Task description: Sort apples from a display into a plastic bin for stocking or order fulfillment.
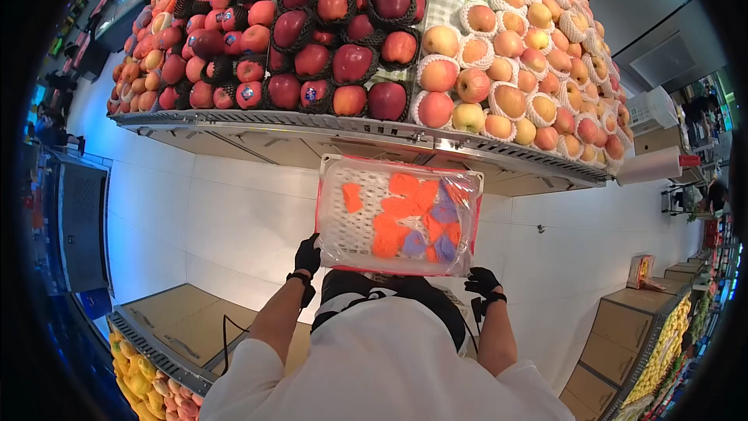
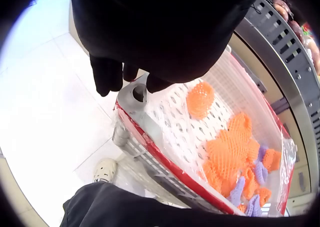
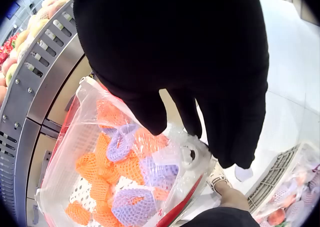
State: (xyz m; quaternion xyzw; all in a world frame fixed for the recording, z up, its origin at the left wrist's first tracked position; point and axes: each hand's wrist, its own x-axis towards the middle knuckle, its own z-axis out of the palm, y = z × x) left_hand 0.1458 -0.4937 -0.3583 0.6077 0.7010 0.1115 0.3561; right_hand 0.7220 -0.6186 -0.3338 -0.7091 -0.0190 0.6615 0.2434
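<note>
A pale plastic crate [image 1: 331, 245] with a red rim sits in front of the person, with clear film along its sides. Orange foam fruit nets [image 1: 401, 206] and several purple nets [image 1: 446, 248] lie loosely on its slotted bottom. My black-gloved left hand [image 1: 308, 254] is at the crate's near left corner, its fingers [image 2: 106, 77] hanging down beside the holed corner. At the near right corner is my gloved right hand [image 1: 483, 282], with its thumb [image 3: 152, 118] over the film and straight fingers [image 3: 245, 142] outside the corner.
Beyond the crate, a display stand holds dark red apples [image 1: 352, 63] in black nets and paler apples [image 1: 510, 101] in white nets. Its metal edge [image 1: 296, 118] runs across. Another crate [image 3: 272, 179] with wrapped fruit stands at the right. Yellow fruit [image 1: 134, 370] lies at the lower left.
</note>
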